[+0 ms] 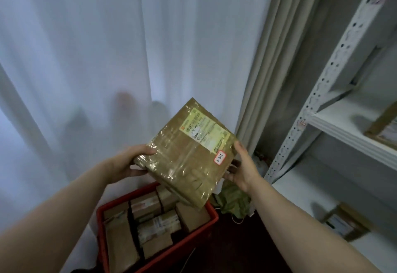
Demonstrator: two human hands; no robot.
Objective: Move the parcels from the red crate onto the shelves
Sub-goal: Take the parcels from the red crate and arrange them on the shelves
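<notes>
held: flat brown tape-wrapped parcel with yellow label [187, 154], up in the air above the red plastic crate [209, 222]
left hand [129, 163]: grips its left edge, thumb on top
right hand [241, 167]: fingers under its right edge
crate: many brown cardboard parcels [148, 225] left
white metal shelves [348, 126]: about two parcels visible
progress: early, I judge
</notes>
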